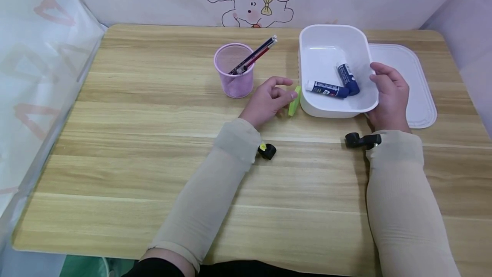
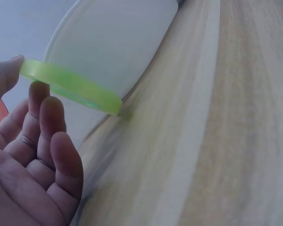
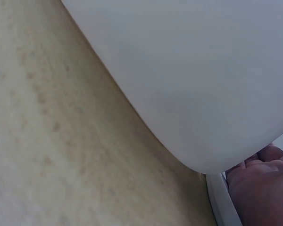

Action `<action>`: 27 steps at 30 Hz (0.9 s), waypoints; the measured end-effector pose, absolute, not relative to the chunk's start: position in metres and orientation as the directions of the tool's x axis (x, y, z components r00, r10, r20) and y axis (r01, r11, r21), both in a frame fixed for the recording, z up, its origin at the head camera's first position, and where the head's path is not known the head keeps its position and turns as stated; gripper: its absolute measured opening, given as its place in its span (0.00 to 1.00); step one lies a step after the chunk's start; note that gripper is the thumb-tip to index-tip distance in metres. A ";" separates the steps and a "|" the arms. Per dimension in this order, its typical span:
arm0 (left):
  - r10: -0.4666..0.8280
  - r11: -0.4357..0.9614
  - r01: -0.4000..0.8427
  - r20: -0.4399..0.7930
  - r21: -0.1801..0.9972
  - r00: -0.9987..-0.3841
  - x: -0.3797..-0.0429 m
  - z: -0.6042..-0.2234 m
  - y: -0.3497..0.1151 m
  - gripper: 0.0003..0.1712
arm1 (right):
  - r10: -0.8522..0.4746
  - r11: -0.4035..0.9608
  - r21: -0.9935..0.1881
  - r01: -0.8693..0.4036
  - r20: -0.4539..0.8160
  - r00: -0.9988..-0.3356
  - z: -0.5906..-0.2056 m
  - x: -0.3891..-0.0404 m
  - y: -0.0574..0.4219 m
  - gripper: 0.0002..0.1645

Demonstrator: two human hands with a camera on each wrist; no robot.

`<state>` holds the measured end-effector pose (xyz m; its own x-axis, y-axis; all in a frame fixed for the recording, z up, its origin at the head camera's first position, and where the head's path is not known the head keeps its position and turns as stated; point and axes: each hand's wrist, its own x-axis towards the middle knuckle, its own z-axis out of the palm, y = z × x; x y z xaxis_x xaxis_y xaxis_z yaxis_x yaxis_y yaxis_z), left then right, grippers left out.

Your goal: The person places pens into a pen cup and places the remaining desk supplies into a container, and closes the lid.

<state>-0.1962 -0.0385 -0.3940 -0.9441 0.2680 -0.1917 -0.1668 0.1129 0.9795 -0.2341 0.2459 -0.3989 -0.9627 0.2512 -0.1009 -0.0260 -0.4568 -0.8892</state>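
Between thumb and a fingertip, my left hand [image 1: 267,101] pinches a slim, yellow-green translucent bar [image 1: 294,102]. The bar stands tilted beside the left wall of a white plastic box [image 1: 330,113], its lower end close to the table in the left wrist view. My right hand [image 1: 390,99] holds the box at its right side, with the thumb and fingers by the rim. Two dark blue glue sticks [image 1: 326,89] with white ends lie inside the box. In the right wrist view the box wall [image 3: 193,84] hides much of that hand.
A white lid [image 1: 417,84] lies flat on the wooden table [image 1: 153,161], right of the box and partly behind the right hand. Left of the box stands a pink cup [image 1: 236,85] with pencils [image 1: 265,49] leaning in it. A rabbit-printed backdrop rises behind the table.
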 end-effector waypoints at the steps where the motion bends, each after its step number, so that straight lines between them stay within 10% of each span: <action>1: 0.266 0.102 -0.158 -0.180 0.982 -0.947 -0.196 -0.394 -0.039 0.25 | 0.251 -0.458 -0.889 -0.027 -0.100 -0.963 -0.399 -0.234 0.246 0.16; 27: 0.204 -0.024 0.007 0.012 1.000 -0.979 -0.194 -0.389 -0.035 0.23 | 0.253 -0.434 -0.901 -0.002 -0.119 -0.960 -0.398 -0.234 0.246 0.17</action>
<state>-0.1944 -0.0352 -0.3888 -0.9788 0.2044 0.0116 0.0068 -0.0241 0.9997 -0.2345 0.2465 -0.3979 -0.9602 0.2526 -0.1190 -0.0024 -0.4336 -0.9011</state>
